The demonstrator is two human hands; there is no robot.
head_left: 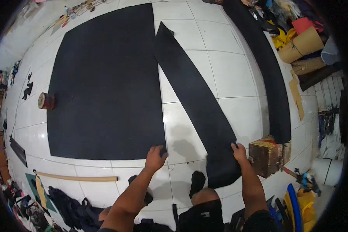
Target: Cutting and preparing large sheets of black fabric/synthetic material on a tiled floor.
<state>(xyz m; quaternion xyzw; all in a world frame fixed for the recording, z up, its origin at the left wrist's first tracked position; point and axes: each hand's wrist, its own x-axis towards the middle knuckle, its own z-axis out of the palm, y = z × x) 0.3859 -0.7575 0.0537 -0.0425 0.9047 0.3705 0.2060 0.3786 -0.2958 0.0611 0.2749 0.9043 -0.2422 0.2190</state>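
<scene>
Over on the white tiled floor [236, 77], the big black sheet [108, 85] is spread out flat, its near edge fairly straight, with a round reddish block [46, 101] at its left edge. To its right lies a long black strip [193, 92], slanting away from the sheet: the far end meets the sheet's right edge, the near end swings well clear, and a wedge of bare tile shows between. The left hand [155, 158] is at the sheet's near right corner, fingers partly curled; I can't tell whether they grip the edge or only rest on it. The right hand [239, 152] looks nearly closed, thumb and fingers pinching the strip's right edge near its close end. So the spreading of the sheet looks done, I'd judge, while the strip looks unsettled: askew to the sheet, its far tip turned over, its near end not quite flat. Further right, a long black roll [272, 89] remains rolled up, its near end at a worn wooden block [263, 158]. A thin brown tube [77, 178] lies below the sheet.
</scene>
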